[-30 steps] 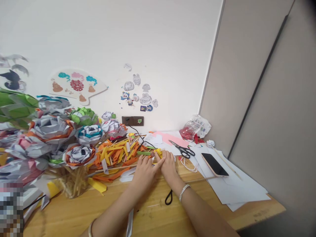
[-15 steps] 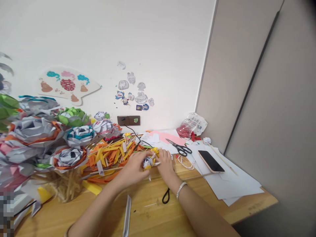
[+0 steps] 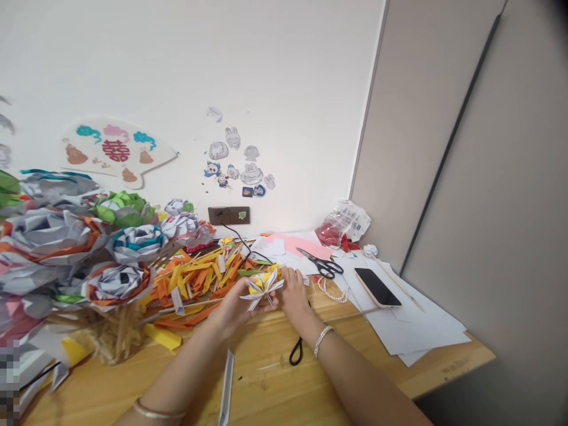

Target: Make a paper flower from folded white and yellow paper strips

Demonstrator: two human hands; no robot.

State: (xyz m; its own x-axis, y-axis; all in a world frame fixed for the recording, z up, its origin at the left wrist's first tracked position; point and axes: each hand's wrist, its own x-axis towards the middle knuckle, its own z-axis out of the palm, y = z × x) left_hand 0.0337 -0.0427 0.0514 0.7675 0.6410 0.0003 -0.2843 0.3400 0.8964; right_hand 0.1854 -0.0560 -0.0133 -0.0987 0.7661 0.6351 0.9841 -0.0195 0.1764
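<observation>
Both hands meet over the middle of the wooden table. My left hand [image 3: 236, 307] has its fingers closed round a small yellow and white folded paper flower [image 3: 262, 288], whose pointed white strips spread toward me. Right beside it, my right hand [image 3: 294, 291] has its fingers curled at the flower's far side, against a yellow paper part [image 3: 274, 271]. Its fingertips are partly hidden, and what they pinch is too small to make out. A folded white paper strip [image 3: 226, 387] lies on the table nearer to me.
Large paper flowers [image 3: 53, 234] fill the left side. Orange and yellow strips [image 3: 195, 278] are heaped behind my left hand. Black scissors [image 3: 326, 266], a bead string [image 3: 332, 293], a phone [image 3: 377, 287] and white sheets [image 3: 417, 334] lie to the right. A black loop [image 3: 296, 352] is near my right wrist.
The flower has turned, so its white pointed strips now fan out toward me. My left hand has shifted lower around it. The view has moved slightly to the right.
</observation>
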